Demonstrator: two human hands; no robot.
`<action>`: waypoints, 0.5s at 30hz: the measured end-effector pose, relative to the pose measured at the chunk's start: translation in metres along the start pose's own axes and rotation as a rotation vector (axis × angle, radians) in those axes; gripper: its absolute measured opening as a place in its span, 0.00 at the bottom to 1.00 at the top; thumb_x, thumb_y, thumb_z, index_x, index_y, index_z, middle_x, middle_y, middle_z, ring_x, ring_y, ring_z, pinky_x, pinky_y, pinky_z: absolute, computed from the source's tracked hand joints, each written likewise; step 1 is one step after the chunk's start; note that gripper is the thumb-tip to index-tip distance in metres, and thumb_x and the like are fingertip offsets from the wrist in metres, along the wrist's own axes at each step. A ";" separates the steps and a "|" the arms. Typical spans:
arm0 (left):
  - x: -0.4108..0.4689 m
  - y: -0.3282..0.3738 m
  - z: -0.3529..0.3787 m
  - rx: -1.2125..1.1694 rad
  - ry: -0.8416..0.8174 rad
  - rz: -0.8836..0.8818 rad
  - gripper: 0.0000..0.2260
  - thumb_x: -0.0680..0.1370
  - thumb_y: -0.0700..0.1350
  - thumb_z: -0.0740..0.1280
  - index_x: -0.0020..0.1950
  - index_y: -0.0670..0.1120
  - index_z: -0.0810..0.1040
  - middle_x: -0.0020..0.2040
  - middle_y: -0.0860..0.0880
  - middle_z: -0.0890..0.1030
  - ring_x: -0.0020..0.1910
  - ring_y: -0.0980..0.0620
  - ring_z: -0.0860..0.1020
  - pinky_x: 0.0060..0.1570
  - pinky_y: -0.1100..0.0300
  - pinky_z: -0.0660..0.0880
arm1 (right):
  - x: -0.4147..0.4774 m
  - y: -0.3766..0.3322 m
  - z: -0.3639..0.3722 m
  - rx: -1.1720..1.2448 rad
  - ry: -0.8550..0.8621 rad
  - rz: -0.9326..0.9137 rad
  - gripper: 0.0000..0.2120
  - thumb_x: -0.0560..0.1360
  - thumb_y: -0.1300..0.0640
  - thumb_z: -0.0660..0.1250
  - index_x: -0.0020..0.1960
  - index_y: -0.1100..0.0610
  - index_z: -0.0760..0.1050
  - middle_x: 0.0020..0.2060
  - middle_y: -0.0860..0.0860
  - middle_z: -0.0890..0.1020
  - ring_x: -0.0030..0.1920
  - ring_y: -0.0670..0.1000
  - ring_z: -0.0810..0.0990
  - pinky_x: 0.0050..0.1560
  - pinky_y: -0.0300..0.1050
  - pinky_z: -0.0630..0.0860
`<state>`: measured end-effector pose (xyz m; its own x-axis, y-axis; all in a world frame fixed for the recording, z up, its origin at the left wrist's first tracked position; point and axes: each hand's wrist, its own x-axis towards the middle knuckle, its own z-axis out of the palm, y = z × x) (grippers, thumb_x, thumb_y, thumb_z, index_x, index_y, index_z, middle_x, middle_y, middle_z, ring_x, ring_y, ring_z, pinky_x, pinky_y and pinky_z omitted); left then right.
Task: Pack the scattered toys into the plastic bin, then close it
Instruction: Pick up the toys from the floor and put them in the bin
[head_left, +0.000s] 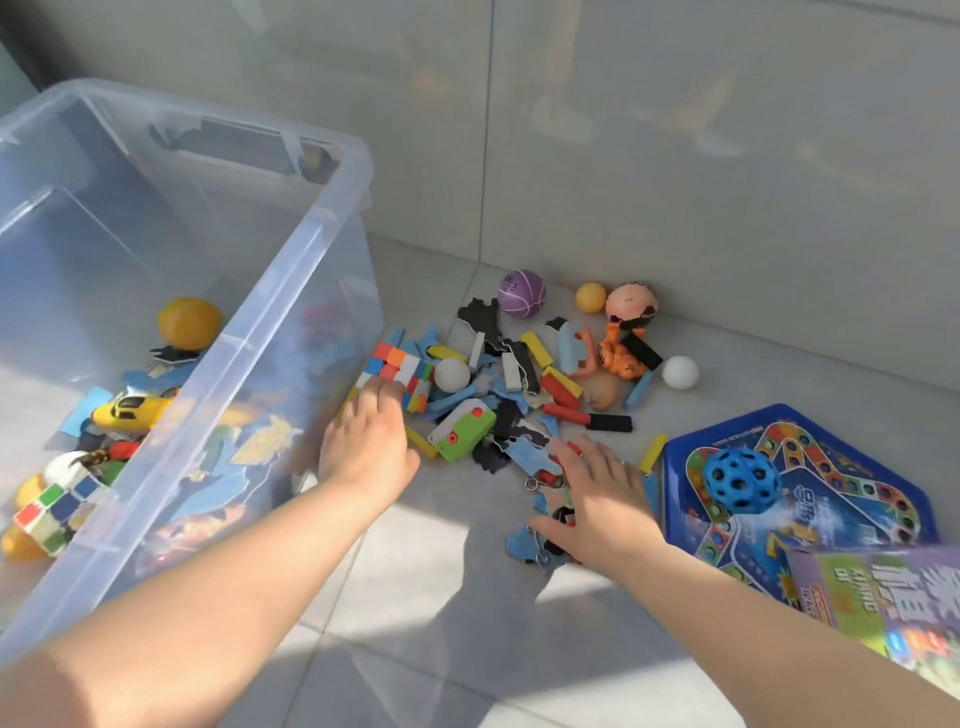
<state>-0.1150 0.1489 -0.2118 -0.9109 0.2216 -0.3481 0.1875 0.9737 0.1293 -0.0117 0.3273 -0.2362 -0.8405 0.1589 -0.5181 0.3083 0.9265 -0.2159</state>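
Observation:
A clear plastic bin stands open at the left, holding several toys, among them a yellow plane and a cube. A heap of scattered toys lies on the floor beside it. My left hand reaches into the heap, fingertips on a twisted colour cube; whether it grips the cube is unclear. My right hand lies flat with fingers spread over blue puzzle pieces. A green and white toy sits between the hands.
A purple ball, an orange ball, a round doll head and a white ball lie along the wall. A blue game board with a blue holed ball and a game box lie at the right.

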 end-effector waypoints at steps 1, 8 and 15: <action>0.004 -0.005 0.001 -0.043 0.024 -0.010 0.31 0.74 0.45 0.65 0.73 0.43 0.54 0.73 0.43 0.57 0.70 0.43 0.62 0.66 0.53 0.63 | 0.004 -0.004 -0.003 0.005 0.020 -0.019 0.40 0.74 0.41 0.62 0.75 0.47 0.40 0.76 0.51 0.42 0.76 0.55 0.42 0.75 0.55 0.46; 0.029 -0.016 0.002 -0.464 0.022 -0.104 0.40 0.71 0.46 0.72 0.75 0.46 0.52 0.74 0.43 0.58 0.72 0.42 0.61 0.68 0.51 0.62 | 0.047 -0.040 -0.007 -0.052 -0.055 0.027 0.37 0.78 0.50 0.59 0.75 0.47 0.36 0.76 0.53 0.40 0.76 0.59 0.39 0.73 0.58 0.53; 0.048 -0.012 0.008 -0.554 0.022 -0.242 0.33 0.71 0.49 0.71 0.71 0.47 0.59 0.68 0.42 0.67 0.65 0.40 0.70 0.62 0.48 0.69 | 0.051 -0.038 0.003 -0.254 0.014 -0.005 0.29 0.79 0.62 0.51 0.76 0.55 0.41 0.74 0.57 0.52 0.73 0.60 0.51 0.67 0.53 0.64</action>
<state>-0.1580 0.1487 -0.2380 -0.9124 -0.0095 -0.4092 -0.2397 0.8229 0.5152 -0.0651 0.2988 -0.2569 -0.8483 0.1577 -0.5055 0.1840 0.9829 -0.0021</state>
